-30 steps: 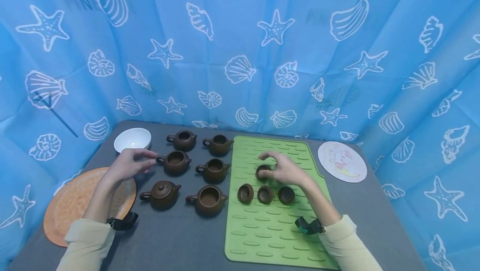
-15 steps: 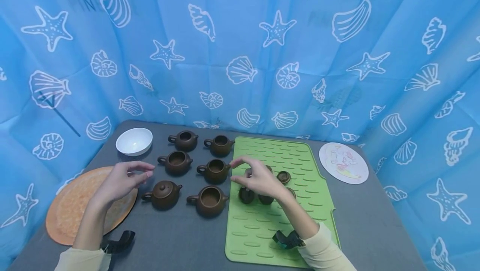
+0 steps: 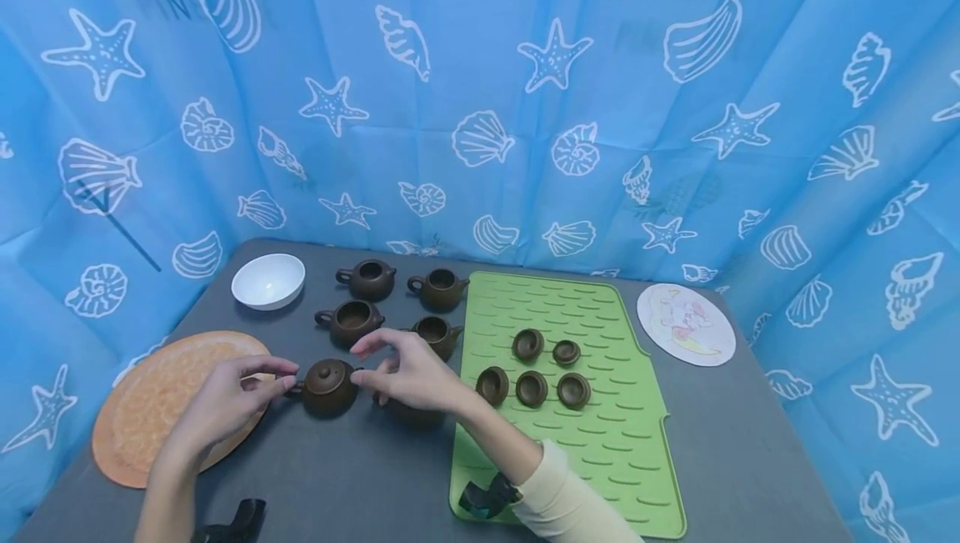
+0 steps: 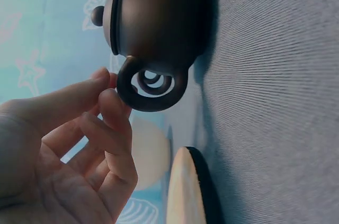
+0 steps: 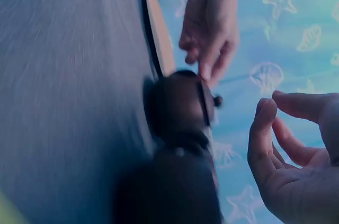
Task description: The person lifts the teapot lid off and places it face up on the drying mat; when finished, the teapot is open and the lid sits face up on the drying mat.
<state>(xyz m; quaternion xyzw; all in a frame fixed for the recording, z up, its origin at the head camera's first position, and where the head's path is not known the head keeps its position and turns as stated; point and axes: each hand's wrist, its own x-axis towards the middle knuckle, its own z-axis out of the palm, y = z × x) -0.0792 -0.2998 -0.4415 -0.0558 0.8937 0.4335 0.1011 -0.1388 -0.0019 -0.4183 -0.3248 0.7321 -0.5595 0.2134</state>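
A dark brown lidded teapot [image 3: 327,393] stands on the grey table, spout to the right. My left hand [image 3: 232,401] is at its handle [image 4: 153,97], thumb and fingertips close against the outside; whether they touch cannot be made out. My right hand [image 3: 412,372] hovers by the spout, thumb and forefinger apart, holding nothing. Beneath it, a lidless teapot [image 3: 414,416] is largely covered. Behind stand several more lidless teapots [image 3: 349,324] with handles to the left. On the green mat [image 3: 570,476] lie several brown teapot lids [image 3: 531,389], their hollow undersides up.
At the far left is a white bowl [image 3: 267,282]. An orange-brown round board [image 3: 150,426] lies left, under my left forearm. A round white mat with a drawing [image 3: 686,324] lies at the right. A blue shell-print curtain [image 3: 480,109] hangs behind the table.
My right hand has let go of a lid on the mat and moved left to the lidded teapot. My left hand has come down and closer to that teapot's handle.
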